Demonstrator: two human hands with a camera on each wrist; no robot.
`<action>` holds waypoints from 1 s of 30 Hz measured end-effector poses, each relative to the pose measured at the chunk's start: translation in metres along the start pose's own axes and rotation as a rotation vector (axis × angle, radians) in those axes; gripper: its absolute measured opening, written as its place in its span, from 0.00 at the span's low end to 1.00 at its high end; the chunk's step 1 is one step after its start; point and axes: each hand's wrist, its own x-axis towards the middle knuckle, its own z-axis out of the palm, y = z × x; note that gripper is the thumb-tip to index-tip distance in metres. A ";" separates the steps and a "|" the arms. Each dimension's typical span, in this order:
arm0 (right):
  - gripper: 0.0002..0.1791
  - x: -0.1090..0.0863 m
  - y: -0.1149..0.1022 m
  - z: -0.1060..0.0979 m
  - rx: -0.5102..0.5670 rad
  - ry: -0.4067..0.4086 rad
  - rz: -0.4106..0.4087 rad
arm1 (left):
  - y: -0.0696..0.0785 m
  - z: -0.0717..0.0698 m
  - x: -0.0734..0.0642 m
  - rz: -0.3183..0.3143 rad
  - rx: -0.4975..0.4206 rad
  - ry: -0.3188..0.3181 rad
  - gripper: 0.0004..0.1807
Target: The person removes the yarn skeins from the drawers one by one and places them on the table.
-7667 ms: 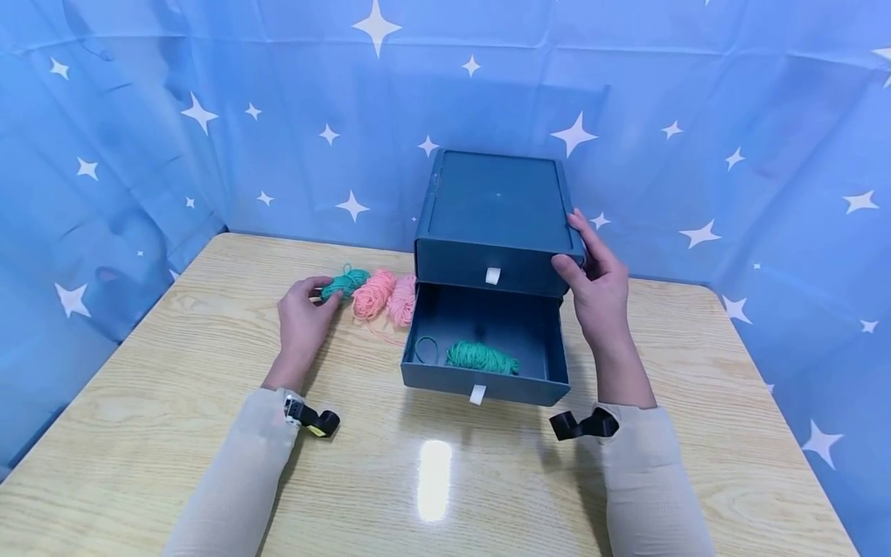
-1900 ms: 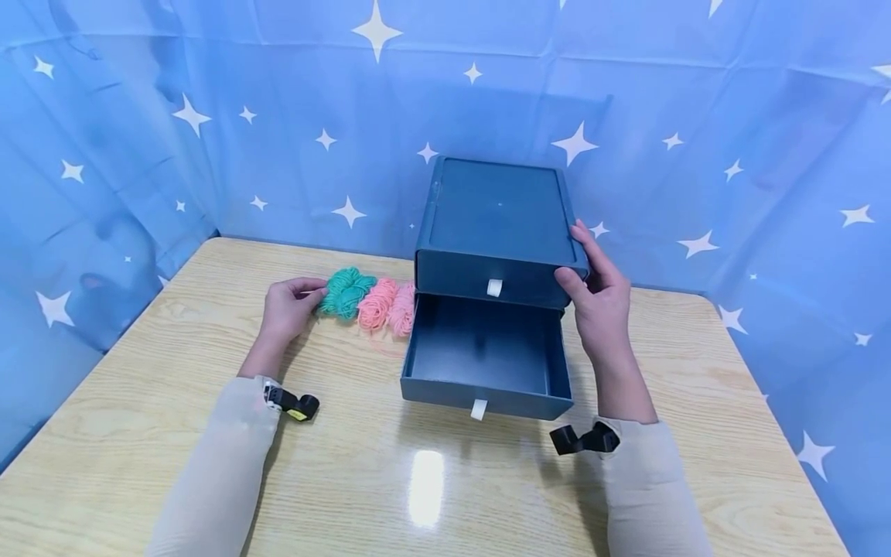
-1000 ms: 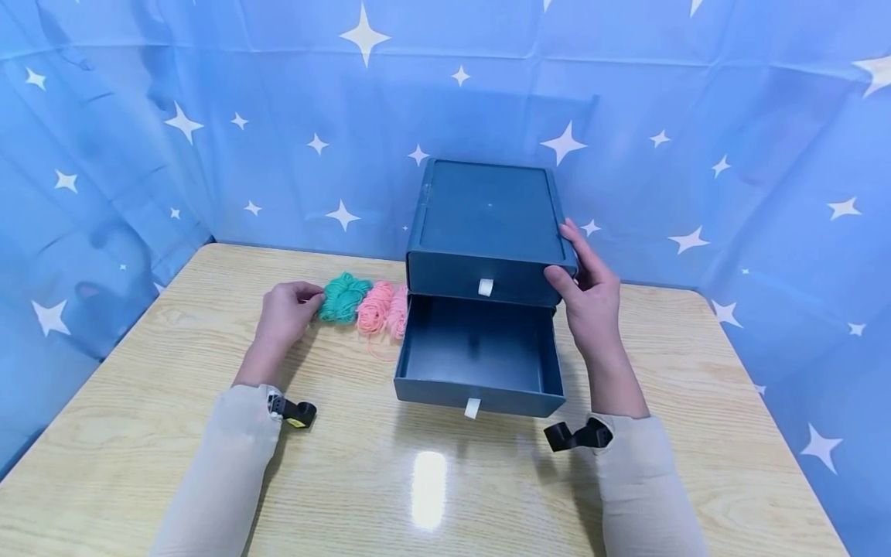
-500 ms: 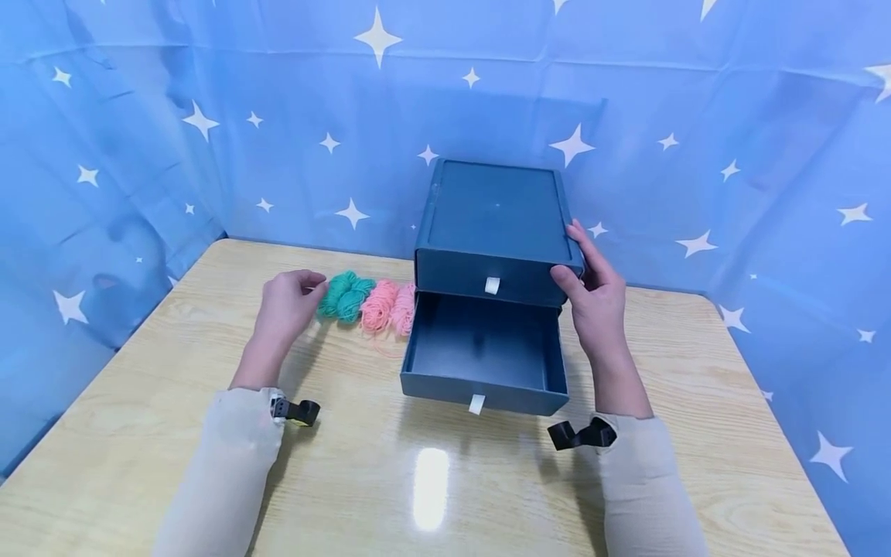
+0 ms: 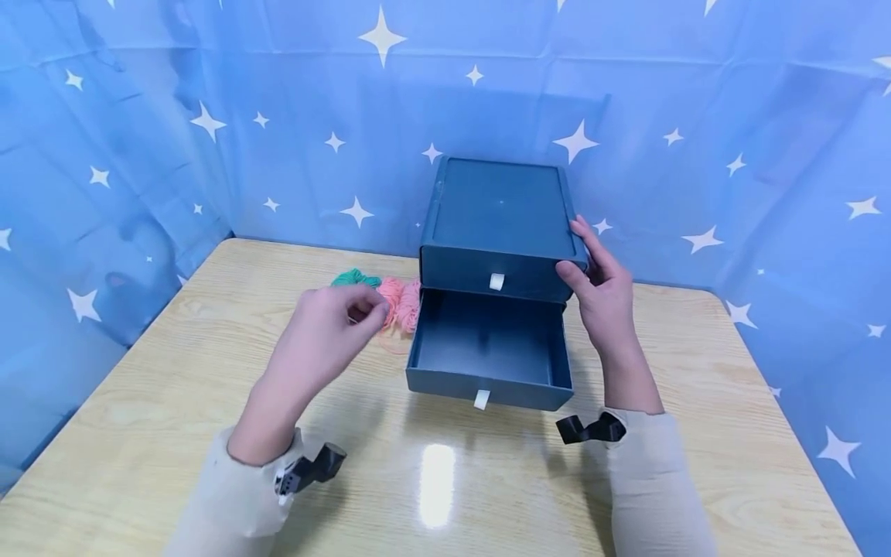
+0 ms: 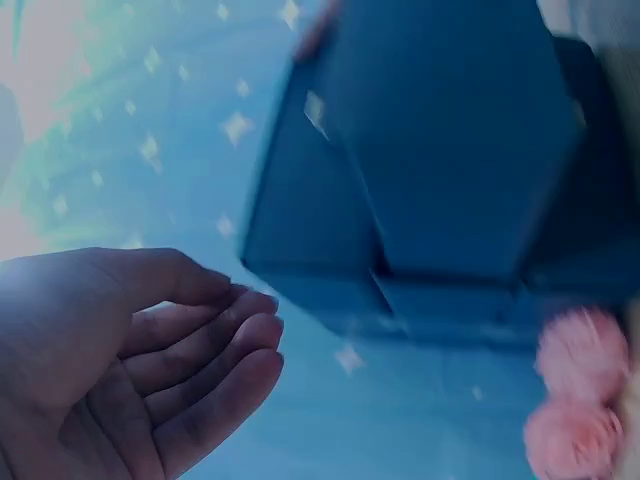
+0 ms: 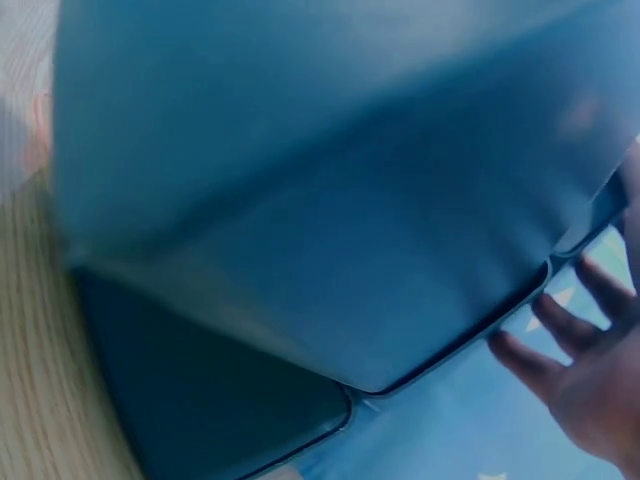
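Note:
A dark blue two-drawer storage box (image 5: 501, 209) stands at the back of the table. Its lower drawer (image 5: 445, 379) is pulled out and bare inside. My right hand (image 5: 607, 302) rests on the box's right front corner, thumb at the front, fingers lying along the side. My left hand (image 5: 316, 340) is in the air left of the drawer, fingers loosely bent and holding nothing. Behind it lie green yarn skeins (image 5: 355, 277), partly hidden by the hand, a coral-pink skein (image 5: 392, 292) and a light pink skein (image 5: 409, 304) against the box.
The upper drawer is closed, with a white pull tab (image 5: 496, 281). Another white tab (image 5: 482, 399) hangs on the lower drawer. A blue star-printed curtain (image 5: 313, 100) surrounds the wooden table (image 5: 515, 480) at the back and sides.
The green skein seen earlier in the lower drawer now lies on the table with the other green one. My left hand has left the yarn and moved right and nearer me. My right hand stays put.

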 end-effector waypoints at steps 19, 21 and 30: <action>0.30 -0.002 -0.015 -0.019 -0.019 -0.151 -0.077 | 0.053 0.074 -0.047 0.297 0.132 -0.121 0.22; 0.30 -0.002 -0.015 -0.019 -0.010 -0.158 -0.080 | 0.053 0.080 -0.049 0.299 0.194 -0.099 0.24; 0.30 -0.002 -0.015 -0.022 0.054 -0.145 -0.063 | 0.055 0.102 -0.054 0.354 0.376 0.032 0.21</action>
